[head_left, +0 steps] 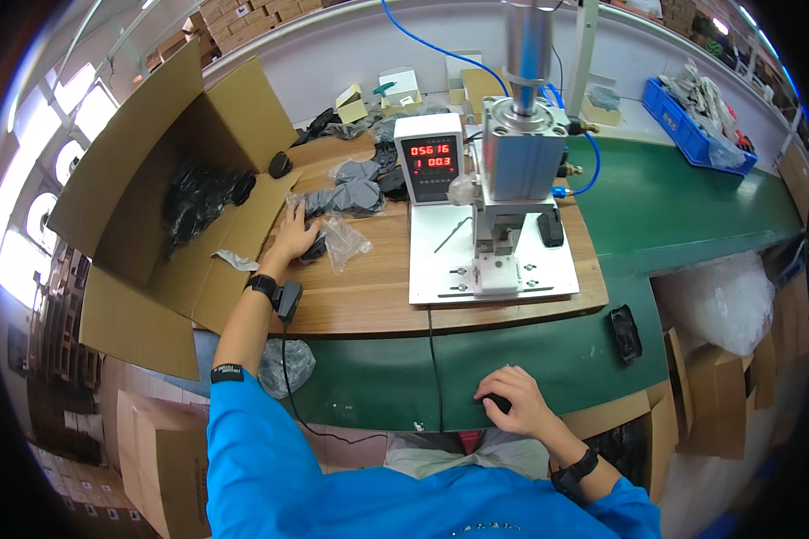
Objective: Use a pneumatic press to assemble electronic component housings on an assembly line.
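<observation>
My left hand (295, 237) reaches over the wooden board, its fingers stretched out at the near edge of a pile of grey and black parts (355, 193). A crumpled clear plastic bag (344, 242) lies beside its thumb, with a dark piece partly under the hand. Above the green table's front edge, my right hand (520, 402) is closed on a small black part (498, 403), mostly hidden by the fingers. Between and beyond the hands stands a press machine (521, 162) on a white base plate (436, 260). Another black part (550, 229) rests on that plate.
An open cardboard box (126, 193) with black plastic inside stands at the left. A display unit (430, 157) with red digits adjoins the press. A black tray-like part (625, 334) lies on the green table (701, 202); a blue crate (692, 126) sits far right. Cables cross the front edge.
</observation>
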`<state>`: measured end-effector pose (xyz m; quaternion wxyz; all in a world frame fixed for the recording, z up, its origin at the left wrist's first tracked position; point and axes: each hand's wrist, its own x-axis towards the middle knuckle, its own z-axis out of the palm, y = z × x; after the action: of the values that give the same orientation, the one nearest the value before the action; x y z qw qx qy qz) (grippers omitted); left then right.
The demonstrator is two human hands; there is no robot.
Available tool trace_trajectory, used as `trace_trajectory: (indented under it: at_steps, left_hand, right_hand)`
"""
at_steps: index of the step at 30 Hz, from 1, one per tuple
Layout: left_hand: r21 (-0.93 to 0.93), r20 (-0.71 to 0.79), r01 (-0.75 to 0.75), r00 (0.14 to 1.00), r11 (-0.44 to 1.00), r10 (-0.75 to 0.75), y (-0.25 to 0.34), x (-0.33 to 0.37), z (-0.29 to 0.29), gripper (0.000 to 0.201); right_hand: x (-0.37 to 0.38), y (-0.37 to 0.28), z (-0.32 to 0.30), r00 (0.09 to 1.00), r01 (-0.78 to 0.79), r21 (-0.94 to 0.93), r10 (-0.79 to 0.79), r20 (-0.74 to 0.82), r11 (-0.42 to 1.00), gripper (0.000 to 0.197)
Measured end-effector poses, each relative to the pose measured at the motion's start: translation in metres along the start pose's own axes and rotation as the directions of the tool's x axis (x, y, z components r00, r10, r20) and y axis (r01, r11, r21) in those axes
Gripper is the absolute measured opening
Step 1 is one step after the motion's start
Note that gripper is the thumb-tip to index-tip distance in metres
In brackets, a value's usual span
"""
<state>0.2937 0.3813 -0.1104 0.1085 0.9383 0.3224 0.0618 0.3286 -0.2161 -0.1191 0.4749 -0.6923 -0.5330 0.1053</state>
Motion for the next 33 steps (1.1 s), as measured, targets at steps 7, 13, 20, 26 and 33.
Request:
trace_trajectory:
  at_steps: [7,13,20,26,33]
  left_hand:
    - [-0.131,-0.103,-0.021,0.995,0.991,0.007,0.042,-0.066,0.009,0.065]
    - [-0.165,-0.184,-0.069,0.982,0.984,0.038,0.027,-0.101,-0.018,0.056]
    - [-0.072,-0.094,0.341,0.933,0.937,-0.347,0.066,-0.141,-0.025,0.069]
    - [0.043,-0.016,0.288,0.957,0.957,-0.288,0.073,-0.167,-0.020,0.062]
    - [-0.264,-0.273,-0.016,0.960,0.965,-0.059,0.037,-0.139,-0.011,0.037]
  right_hand:
    - [0.000,-0.005,-0.004,1.000,0.006,-0.008,-0.006,0.023,1.000,0.010]
    - [0.000,-0.006,-0.004,0.999,0.035,-0.039,-0.034,0.025,0.999,0.012]
    - [-0.005,-0.003,-0.001,1.000,0.018,-0.032,-0.018,0.005,0.999,0.012]
    - [-0.003,-0.006,0.001,0.999,0.046,-0.042,-0.045,0.008,0.998,0.014]
    - [-0.005,-0.003,0.000,0.999,0.034,0.002,-0.034,0.014,0.999,0.014]
